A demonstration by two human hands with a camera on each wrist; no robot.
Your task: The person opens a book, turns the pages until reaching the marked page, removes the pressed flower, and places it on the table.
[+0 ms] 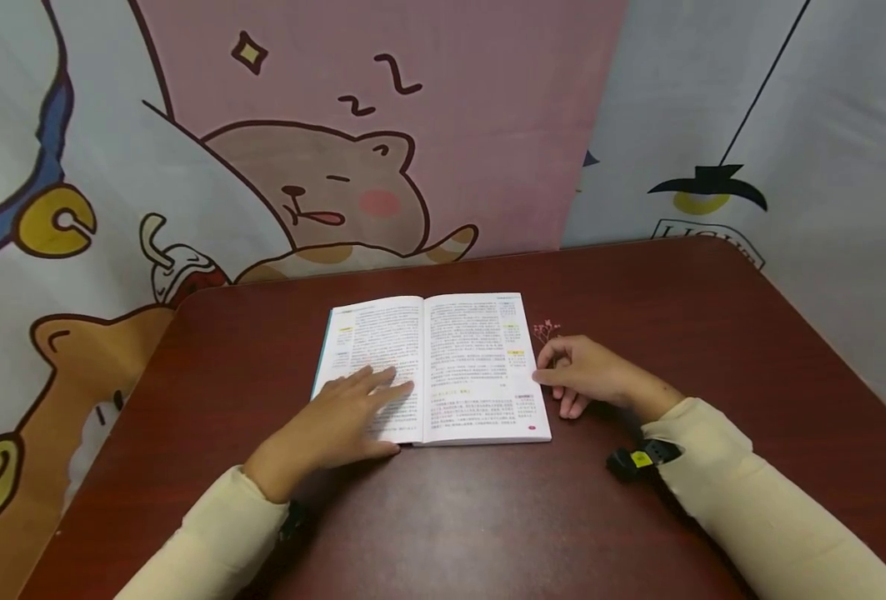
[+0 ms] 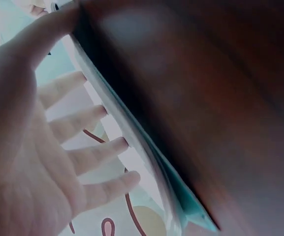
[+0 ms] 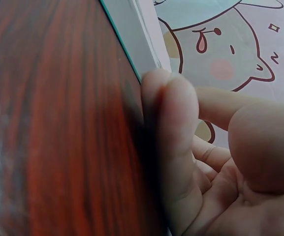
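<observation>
An open book (image 1: pixel 473 358) with dense printed text lies on the brown table, its teal cover edge (image 2: pixel 181 196) showing in the left wrist view. My left hand (image 1: pixel 348 417) rests across the lower left page, its fingers spread and fairly straight, the thumb by the bottom edge. At the right page's outer edge, my right hand (image 1: pixel 581 373) pinches the paper between thumb and index finger, with the other fingers curled beneath. In the right wrist view, the fingertips (image 3: pixel 178 98) meet the edge of the pages (image 3: pixel 149 34) and partly hide it.
The brown table (image 1: pixel 488 517) has rounded back corners. A small pink plant print (image 1: pixel 546 329) is beside the book. Behind hangs a cloth (image 1: pixel 503 125) with cartoon animals. A black strap device (image 1: pixel 641 458) sits at the right wrist.
</observation>
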